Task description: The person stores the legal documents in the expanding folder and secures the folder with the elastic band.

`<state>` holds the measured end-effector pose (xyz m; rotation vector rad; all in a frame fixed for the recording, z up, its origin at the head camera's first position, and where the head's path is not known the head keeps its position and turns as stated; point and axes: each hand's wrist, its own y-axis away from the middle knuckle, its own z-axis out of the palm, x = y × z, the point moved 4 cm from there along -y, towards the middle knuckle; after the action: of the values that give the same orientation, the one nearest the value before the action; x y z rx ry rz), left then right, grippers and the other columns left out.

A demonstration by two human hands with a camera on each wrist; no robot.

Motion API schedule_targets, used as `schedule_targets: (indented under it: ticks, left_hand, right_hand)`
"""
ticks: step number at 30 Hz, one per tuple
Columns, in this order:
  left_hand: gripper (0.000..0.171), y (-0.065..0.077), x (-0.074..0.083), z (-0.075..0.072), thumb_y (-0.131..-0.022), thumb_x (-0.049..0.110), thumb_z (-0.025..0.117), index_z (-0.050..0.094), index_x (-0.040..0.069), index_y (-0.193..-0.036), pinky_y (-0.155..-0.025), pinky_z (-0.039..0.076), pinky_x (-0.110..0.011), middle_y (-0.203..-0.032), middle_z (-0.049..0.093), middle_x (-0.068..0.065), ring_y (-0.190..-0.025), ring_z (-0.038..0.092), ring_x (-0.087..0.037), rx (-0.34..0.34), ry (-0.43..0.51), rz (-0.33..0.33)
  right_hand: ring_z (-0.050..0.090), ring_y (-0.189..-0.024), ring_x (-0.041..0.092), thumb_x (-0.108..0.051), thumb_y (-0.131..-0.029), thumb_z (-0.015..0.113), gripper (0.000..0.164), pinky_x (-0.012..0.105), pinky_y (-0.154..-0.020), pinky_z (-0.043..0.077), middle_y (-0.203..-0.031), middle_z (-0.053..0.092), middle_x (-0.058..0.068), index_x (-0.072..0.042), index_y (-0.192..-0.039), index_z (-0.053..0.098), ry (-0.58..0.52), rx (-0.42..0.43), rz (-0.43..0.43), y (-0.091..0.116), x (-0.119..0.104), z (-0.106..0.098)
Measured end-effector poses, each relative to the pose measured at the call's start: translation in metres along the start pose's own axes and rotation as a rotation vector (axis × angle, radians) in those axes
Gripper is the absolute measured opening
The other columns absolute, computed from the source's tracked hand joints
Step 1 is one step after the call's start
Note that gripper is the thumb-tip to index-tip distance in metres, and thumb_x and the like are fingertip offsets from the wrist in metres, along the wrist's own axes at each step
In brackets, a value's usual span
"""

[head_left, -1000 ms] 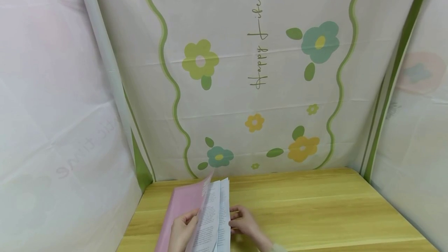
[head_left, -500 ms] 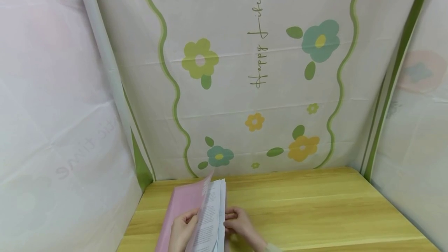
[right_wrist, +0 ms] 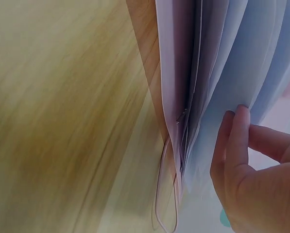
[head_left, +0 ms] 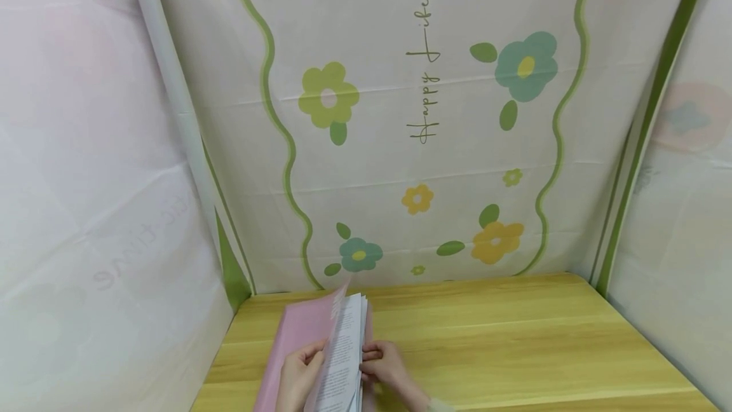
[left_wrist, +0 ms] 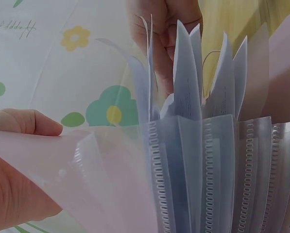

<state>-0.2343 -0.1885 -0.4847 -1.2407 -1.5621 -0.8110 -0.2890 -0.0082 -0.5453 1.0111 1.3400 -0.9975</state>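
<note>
A pink expanding file (head_left: pixel 305 323) stands on the table, its translucent pockets (left_wrist: pixel 217 165) fanned out like an accordion. Printed paper sheets (head_left: pixel 342 348) stick up from several pockets. My left hand (head_left: pixel 297 374) grips the pink front cover (left_wrist: pixel 86 165), thumb on one side and fingers on the other, holding it away from the pockets. At the opposite side, my right hand (head_left: pixel 389 364) pinches the edge of a sheet (right_wrist: pixel 251 63) between thumb and fingertips; part of its grip is hidden behind paper in the left wrist view.
A thin elastic cord loop (right_wrist: pixel 158 208) hangs from the file's back edge. The wood-grain table (head_left: pixel 503 342) extends to the right. White flowered cloth (head_left: pixel 372 145) hangs behind, with more cloth (head_left: pixel 103 208) on both sides.
My right hand has moved left, carrying the sheet edges toward the front cover. The pink back cover now shows behind them. My left hand stays in place on the front cover.
</note>
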Motion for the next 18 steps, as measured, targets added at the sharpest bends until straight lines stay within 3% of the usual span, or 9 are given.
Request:
schedule_targets:
  ticks: [7, 18]
  left_hand:
    - [0.031, 0.0003, -0.0008, 0.0014, -0.089, 0.011, 0.061, 0.071, -0.004, -0.115, -0.067, 0.049, -0.017, -0.102, 0.076, -0.019, -0.085, 0.068, -0.014, -0.017, 0.011, 0.008]
    - [0.033, -0.0012, -0.0029, 0.0019, -0.087, 0.008, 0.06, 0.07, -0.006, -0.115, -0.069, 0.049, -0.017, -0.105, 0.075, -0.02, -0.091, 0.067, -0.013, -0.023, -0.051, 0.042]
  right_hand:
    - [0.067, -0.07, 0.012, 0.008, -0.074, 0.065, 0.034, 0.03, -0.061, 0.06, -0.092, 0.073, 0.022, 0.017, -0.106, 0.061, 0.017, -0.002, -0.014, -0.0016, 0.0025, 0.0033]
    - [0.066, -0.071, 0.012, 0.007, -0.075, 0.065, 0.034, 0.028, -0.059, 0.059, -0.092, 0.073, 0.023, 0.017, -0.107, 0.061, 0.019, 0.001, -0.014, -0.0019, 0.0035, 0.008]
